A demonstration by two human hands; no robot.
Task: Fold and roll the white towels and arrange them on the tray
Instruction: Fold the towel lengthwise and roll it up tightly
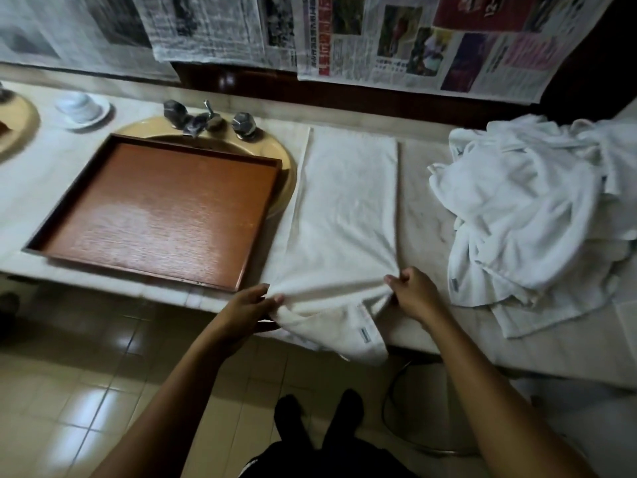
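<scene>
Both our hands pinch the near end of a folded towel [344, 215] on the counter [424, 215]: left hand [251, 307] at its left corner, right hand [412, 293] at its right. A tray [155, 208] lies beside it, and a towel heap [527, 215] lies to the right.

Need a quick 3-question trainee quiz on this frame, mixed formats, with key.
1. True or false: rolled towels already lie on the tray.
2. The towel pile lies: A left of, B right of, C on top of the flat towel.
3. Which end of the flat towel do the left hand and right hand grip?
Key: 1 false; 2 B; 3 the near end, at the counter edge.
</scene>
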